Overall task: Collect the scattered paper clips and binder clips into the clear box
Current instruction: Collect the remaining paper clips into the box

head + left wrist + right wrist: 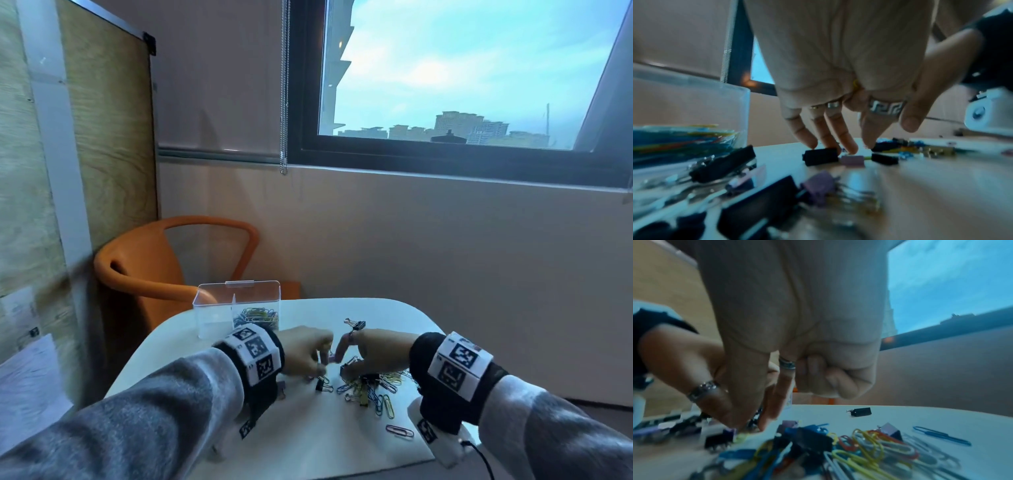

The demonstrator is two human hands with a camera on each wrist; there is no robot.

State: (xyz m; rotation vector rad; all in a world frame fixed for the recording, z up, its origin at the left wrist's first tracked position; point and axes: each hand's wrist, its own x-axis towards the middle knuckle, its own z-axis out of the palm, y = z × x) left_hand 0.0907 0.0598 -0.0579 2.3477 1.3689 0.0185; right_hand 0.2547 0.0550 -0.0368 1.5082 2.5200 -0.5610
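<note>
The clear box (219,308) stands at the table's far left, with coloured paper clips (260,317) in its right compartment. Mixed paper clips and binder clips (371,389) lie in a pile under both hands. My left hand (318,363) reaches down with straight fingers. Its fingertips (830,146) touch a black binder clip (821,156) beside a pink one (852,160). My right hand (346,365) is close to the right. Its thumb and forefinger (750,423) pinch a small dark binder clip, which is blurred, and its last two fingers are curled.
One black binder clip (356,323) lies apart behind the hands and a pink paper clip (399,430) lies nearer me. The white table (308,435) has a rounded far edge. An orange chair (154,267) stands behind the box, and a wall with a window is beyond.
</note>
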